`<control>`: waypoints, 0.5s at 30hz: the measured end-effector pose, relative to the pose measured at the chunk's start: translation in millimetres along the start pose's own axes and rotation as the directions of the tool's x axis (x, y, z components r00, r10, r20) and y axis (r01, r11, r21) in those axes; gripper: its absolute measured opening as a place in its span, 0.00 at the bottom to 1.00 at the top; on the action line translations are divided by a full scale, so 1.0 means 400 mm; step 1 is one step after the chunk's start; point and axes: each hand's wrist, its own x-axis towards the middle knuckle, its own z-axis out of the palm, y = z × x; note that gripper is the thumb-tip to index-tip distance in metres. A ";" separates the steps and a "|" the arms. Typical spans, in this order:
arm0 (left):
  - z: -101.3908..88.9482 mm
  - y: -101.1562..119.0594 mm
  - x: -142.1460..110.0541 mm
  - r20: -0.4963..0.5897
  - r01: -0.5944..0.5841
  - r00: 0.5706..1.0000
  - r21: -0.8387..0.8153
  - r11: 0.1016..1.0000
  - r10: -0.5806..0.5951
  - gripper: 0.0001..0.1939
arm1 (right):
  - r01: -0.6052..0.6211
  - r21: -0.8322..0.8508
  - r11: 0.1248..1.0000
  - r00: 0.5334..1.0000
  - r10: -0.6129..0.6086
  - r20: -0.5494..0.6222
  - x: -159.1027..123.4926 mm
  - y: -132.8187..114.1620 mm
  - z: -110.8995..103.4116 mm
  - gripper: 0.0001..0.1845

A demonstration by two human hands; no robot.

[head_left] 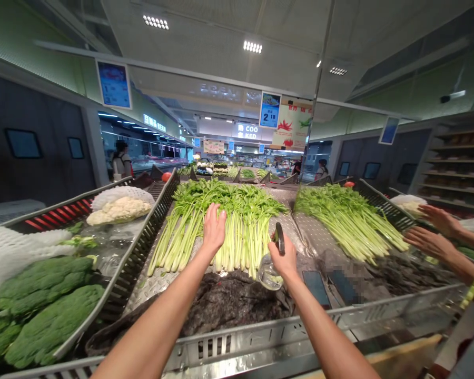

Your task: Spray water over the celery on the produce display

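Observation:
A wide row of celery bunches [237, 226] lies on the metal display shelf, leafy ends away from me and pale stalks toward me. Over its middle, my left hand [214, 227] is open with fingers stretched forward; I cannot tell whether it touches the leaves. My right hand [284, 257] is closed around a clear spray bottle [269, 275], at the right end of the celery. The bottle's dark curved upper part shows above my fist and its round clear base below; my fingers hide the middle.
Dark crumpled cloth [237, 302] lies along the front rail [209, 345]. A phone [316, 288] rests beside a mirror wall [339, 247] reflecting celery and hands. Left, past a black slatted divider [142, 239], are broccoli [51, 310] and wrapped cauliflower [120, 207]. A person [121, 160] stands farther back.

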 end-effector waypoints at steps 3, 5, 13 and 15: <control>-0.001 -0.005 0.005 -0.004 -0.010 1.000 0.016 1.000 0.010 0.25 | -0.011 0.000 1.000 0.999 0.011 -0.037 0.008 0.006 -0.008 0.12; -0.001 -0.009 0.008 -0.012 -0.017 1.000 0.017 1.000 0.017 0.25 | -0.004 0.025 1.000 0.999 0.006 -0.052 0.015 0.011 -0.013 0.13; 0.000 -0.011 0.013 -0.020 -0.027 0.999 -0.004 1.000 0.027 0.23 | -0.046 -0.031 0.998 0.998 0.045 -0.035 0.018 0.043 -0.008 0.12; 0.000 -0.012 0.015 -0.029 -0.037 0.999 -0.014 0.999 0.037 0.23 | -0.049 -0.051 0.997 0.998 0.047 -0.038 0.018 0.041 -0.005 0.13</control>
